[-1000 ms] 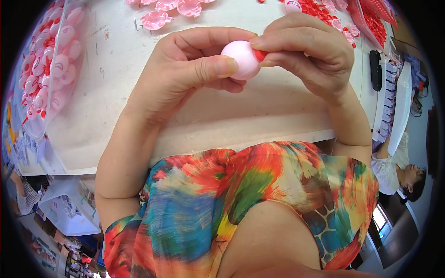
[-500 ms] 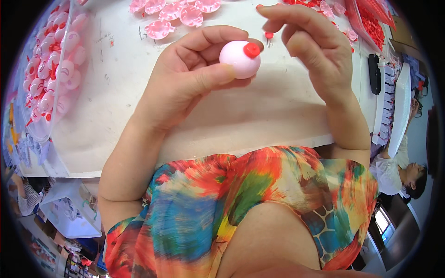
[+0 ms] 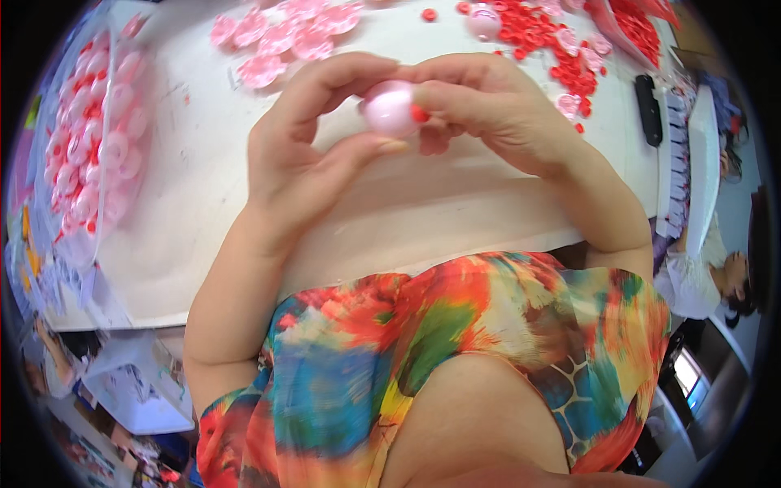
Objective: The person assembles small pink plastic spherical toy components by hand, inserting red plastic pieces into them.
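A small glossy pink ball (image 3: 391, 109), slightly blurred, is between my two hands over the white table. Fingers of my left hand (image 3: 305, 138) curl around its far side, while the thumb lies just below it. My right hand (image 3: 488, 106) closes over the ball's right side, its thumb and fingers at the small red piece (image 3: 420, 114) on the ball. A soft red-pink shape shows under the right fingers, and I cannot make out what it is. The fingertips behind the ball are hidden.
A clear container (image 3: 102, 138) of pink balls with red pieces stands at the left. Clear pink petal-edged pieces (image 3: 262, 71) lie at the back. Loose red pieces (image 3: 529, 28) and another pink ball (image 3: 484, 24) are back right, near a black-handled tool (image 3: 648, 110).
My right hand has come left and closed over the ball's red piece. The ball has shifted left and turned, and my left thumb has come off its front.
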A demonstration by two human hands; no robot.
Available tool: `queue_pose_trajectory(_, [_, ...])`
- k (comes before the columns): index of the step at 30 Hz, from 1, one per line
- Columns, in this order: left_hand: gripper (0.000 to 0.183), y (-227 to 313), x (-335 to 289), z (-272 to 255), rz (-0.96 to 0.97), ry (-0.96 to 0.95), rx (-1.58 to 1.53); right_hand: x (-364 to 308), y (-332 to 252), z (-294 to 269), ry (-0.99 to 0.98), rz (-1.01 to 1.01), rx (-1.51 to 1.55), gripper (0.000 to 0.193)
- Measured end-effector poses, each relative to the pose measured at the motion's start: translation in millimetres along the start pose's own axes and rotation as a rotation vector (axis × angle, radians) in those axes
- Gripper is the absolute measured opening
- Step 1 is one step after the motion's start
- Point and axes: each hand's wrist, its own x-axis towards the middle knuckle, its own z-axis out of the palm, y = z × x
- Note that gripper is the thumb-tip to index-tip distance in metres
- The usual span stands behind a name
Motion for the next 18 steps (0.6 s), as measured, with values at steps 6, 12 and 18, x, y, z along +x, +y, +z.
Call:
queue_pose_trajectory(6, [0.046,-3,-7,-2,0.005,0.003,0.318,9,10,-2,-0.039,-0.027,0.005,0.038])
queue_pose_trajectory(12, [0.052,2,-2,3,-0.141,0.130,-0.027,-5,-15,-13,0.082,-0.080,-0.231,0.044])
queue_pose_trajectory(18, [0.052,2,-2,-5,-0.305,0.160,-0.310,-38,-65,-81,0.652,-0.391,-0.447,0.022])
